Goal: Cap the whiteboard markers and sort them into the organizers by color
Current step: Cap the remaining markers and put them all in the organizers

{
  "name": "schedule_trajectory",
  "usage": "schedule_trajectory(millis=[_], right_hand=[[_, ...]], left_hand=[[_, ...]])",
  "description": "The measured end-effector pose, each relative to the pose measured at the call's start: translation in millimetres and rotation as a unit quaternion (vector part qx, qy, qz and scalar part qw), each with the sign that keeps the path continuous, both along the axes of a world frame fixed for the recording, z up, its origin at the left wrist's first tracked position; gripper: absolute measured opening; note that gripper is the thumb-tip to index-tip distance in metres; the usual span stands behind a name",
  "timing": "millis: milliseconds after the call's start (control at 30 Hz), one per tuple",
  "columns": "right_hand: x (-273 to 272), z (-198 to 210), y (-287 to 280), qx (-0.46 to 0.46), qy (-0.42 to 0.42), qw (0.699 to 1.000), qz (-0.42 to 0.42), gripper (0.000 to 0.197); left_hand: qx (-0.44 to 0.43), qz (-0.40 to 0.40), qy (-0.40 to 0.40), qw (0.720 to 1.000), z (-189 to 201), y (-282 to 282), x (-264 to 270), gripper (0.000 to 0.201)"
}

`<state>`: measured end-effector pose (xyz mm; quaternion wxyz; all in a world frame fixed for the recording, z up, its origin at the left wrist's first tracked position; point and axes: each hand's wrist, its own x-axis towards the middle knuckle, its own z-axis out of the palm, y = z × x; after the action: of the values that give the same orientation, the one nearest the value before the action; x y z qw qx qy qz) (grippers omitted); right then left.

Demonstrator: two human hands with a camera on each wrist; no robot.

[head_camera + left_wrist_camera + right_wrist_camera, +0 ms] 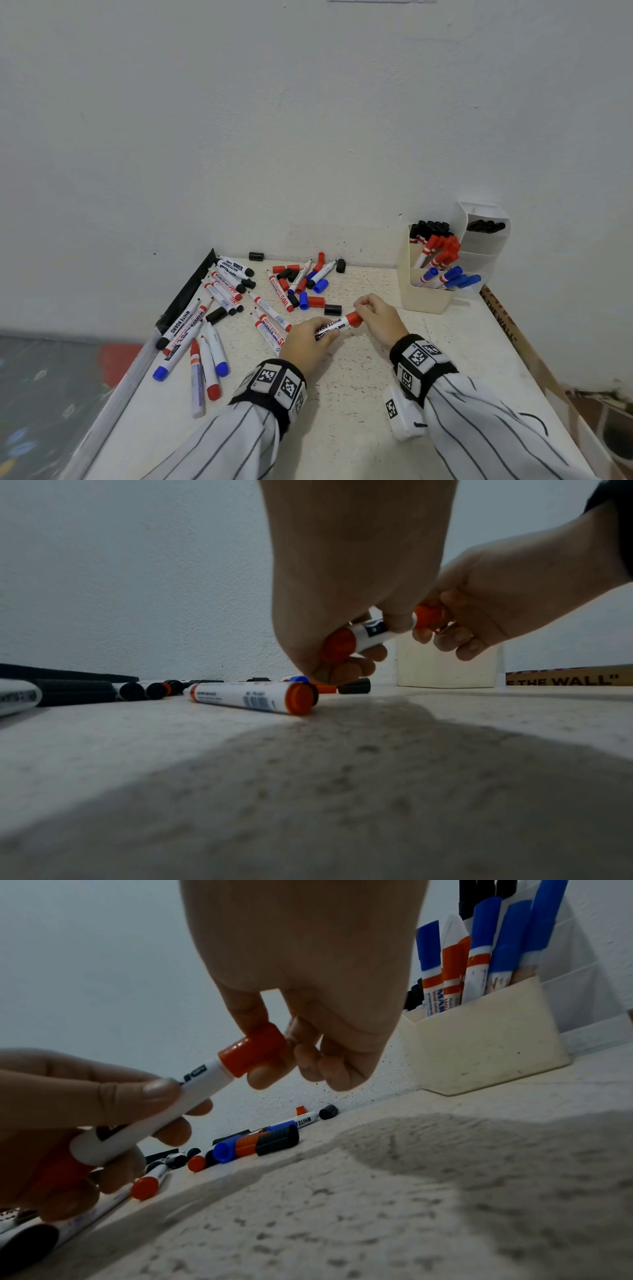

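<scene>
A red whiteboard marker [337, 324] hangs above the table's middle between both hands. My left hand [310, 341] grips its white barrel [192, 1093], fingers curled round it. My right hand [373, 313] pinches the red cap [255, 1051], which sits on the marker's tip [428, 616]. Loose markers [219, 301] in black, red and blue lie at the left, some without caps. Loose caps [308, 284] lie in a pile at the back. A cream organizer [428, 291] at the back right holds black, red and blue markers in separate compartments.
A second white organizer [486, 240] with black markers stands behind the cream one. A red-ended marker [253, 696] lies on the table just below my left hand. A black strip [188, 291] borders the table's left edge. A printed board [507, 325] runs along the right edge.
</scene>
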<state>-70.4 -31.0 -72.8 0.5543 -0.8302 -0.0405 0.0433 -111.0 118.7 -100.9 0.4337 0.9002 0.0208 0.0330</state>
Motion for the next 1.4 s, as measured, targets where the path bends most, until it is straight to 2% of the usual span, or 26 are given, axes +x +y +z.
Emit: schedule_trajectory(millis=[100,200,433,600,867,1000,1233,1400], right_hand=[[-0.6,2.4,1.9,0.011,0.002,1.000,-0.005,0.016],[0.0,3.5,3.9,-0.044,0.019,0.999,0.000,0.030],[2.2,3.3,8.0,-0.115,0.044,0.992,-0.002,0.050],[3.0,3.8,12.1,-0.131,0.016,0.991,0.010,0.044],[1.2,12.0,14.1,-0.049,-0.023,0.998,0.037,0.038],[-0.1,9.7,10.4,-0.018,-0.017,0.998,0.050,0.036],[1.8,15.8,8.3,-0.081,-0.027,0.994,0.064,0.039],[0.5,20.1,4.3,-0.066,-0.024,0.997,0.023,0.042]], left_hand=[[-0.015,0.022,-0.031,0.999,2.1,0.3,0.3,0.026],[-0.011,0.021,-0.045,0.999,3.2,0.2,-1.0,0.027],[-0.011,0.008,-0.036,0.999,3.9,2.1,-0.8,0.035],[-0.067,0.002,-0.044,0.997,4.5,1.0,-2.0,0.027],[-0.208,0.003,0.007,0.978,8.1,-3.4,-3.6,0.025],[-0.186,0.001,-0.014,0.983,8.0,-4.8,-4.0,0.024],[-0.139,0.006,-0.038,0.990,9.9,-2.9,-3.6,0.022],[-0.107,-0.020,-0.041,0.993,26.0,-1.6,0.9,0.024]])
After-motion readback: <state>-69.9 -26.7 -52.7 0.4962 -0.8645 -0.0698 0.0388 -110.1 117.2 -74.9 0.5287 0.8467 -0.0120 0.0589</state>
